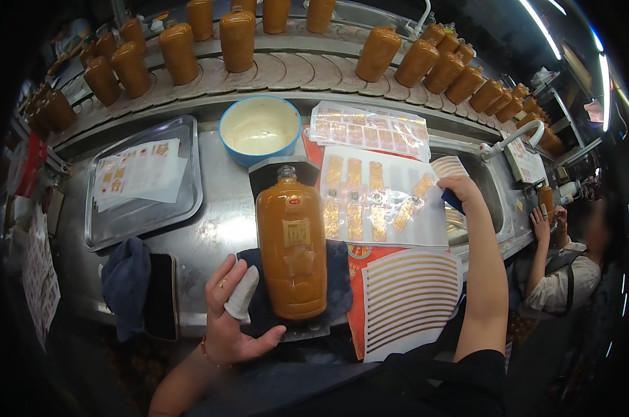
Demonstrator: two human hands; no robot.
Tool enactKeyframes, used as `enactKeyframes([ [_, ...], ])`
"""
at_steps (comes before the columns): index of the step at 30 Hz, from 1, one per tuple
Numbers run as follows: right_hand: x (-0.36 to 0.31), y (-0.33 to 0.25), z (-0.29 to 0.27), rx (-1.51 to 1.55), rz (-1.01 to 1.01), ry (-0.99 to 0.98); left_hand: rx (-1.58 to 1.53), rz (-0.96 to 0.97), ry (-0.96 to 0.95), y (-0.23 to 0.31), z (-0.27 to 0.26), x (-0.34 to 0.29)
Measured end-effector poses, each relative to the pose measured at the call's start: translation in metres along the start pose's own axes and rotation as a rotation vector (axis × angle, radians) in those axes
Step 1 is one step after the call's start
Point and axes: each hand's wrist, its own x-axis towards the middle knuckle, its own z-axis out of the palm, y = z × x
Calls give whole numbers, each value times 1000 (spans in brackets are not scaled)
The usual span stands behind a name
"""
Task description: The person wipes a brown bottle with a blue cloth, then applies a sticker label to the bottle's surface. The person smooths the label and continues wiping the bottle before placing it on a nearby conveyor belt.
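An orange-brown bottle (291, 260) with a clear neck lies face up in front of me on a dark blue cloth (338, 278), its base toward me. A small gold label and a red mark sit on its front. Just left of its base, my left hand (232, 316) is open with fingers spread and a whitish cover on one finger. My right hand (461, 193) is closed around a small blue flat piece (452, 201), its fingertips at the right edge of a sheet of gold stickers (415, 163). Whether the fingertips also pinch the sheet, I cannot tell.
A blue-rimmed bowl (229, 142) stands behind the bottle. Left is a metal tray (95, 226) with label sheets; nearer are a blue rag (127, 278) and a phone-like dark slab (163, 295). A striped sheet (411, 299), a sink (491, 208) and a co-worker (564, 278) are right. Bottles line a conveyor (286, 73).
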Motion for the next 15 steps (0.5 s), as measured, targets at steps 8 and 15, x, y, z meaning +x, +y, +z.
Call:
enactKeyframes([
  [8,-73,-39,12,-610,-334,470,-214,-122,4,28,6,3],
  [15,-10,4,-2,57,119,-12,-251,-83,-18,51,19,10],
])
